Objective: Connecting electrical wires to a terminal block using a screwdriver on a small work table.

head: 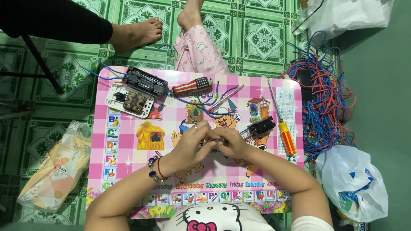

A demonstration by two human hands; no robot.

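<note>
I look down on a big pink picture table (pixel 128 171) on a green tiled floor (pixel 252 34). To its right lies a big tangle of red and blue wires (pixel 325 102), and lower down a white plastic bag (pixel 355 179). To its left lies a yellow snack bag (pixel 55 167).

On the table's far left corner sit a black switch block (pixel 144 81) and, touching it, a white switch plate (pixel 130 100). Near the middle top lies a red and black tool handle (pixel 191 87) with blue wires by it. A long screwdriver with an orange handle (pixel 283 124) lies along the right side, tip pointing away from me. A small black plug part (pixel 261 126) sits just beside my right hand.

My left hand (pixel 188 147) and my right hand (pixel 233 143) meet in the middle of the table. Their fingers are curled close together, pinching a tiny part (pixel 217 140). It is mostly hidden, so I cannot tell what it is. It seems to lie sideways between my hands, but I cannot be sure.

I think it is very light and hard, and easy to drop. Fingertips at each end look like the best hold.

Someone else's bare feet (pixel 137 32) rest on the floor past the table.
</note>
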